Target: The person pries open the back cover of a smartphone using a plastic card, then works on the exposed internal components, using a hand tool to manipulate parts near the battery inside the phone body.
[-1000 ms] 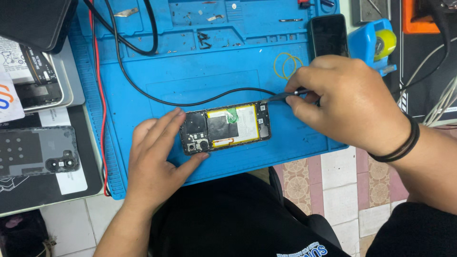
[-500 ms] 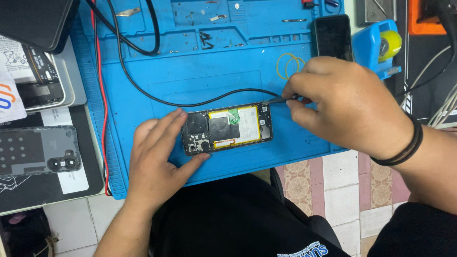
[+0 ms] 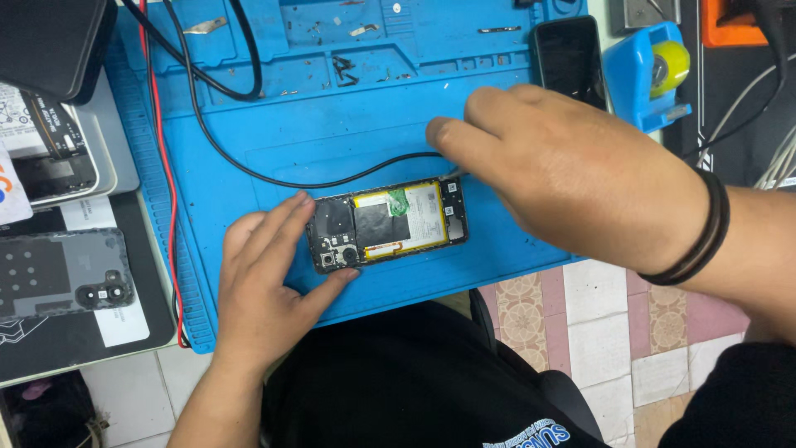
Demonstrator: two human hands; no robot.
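Opened phone [image 3: 386, 224]: back off, lying flat on the blue mat [image 3: 348, 124]. Left hand [image 3: 269, 286] spread, fingers bracing its camera end. Right hand [image 3: 564, 178] pinches a thin tool at the far corner; tip hidden. Advice: steady bracing, light leverage beside the black cable [image 3: 332, 180].

Left hand [image 3: 264, 286] steadies the opened phone [image 3: 386, 224]; right hand [image 3: 564, 170] touches its upper corner.

Bare forearms, black band on right wrist [image 3: 695, 232], dark clothing.
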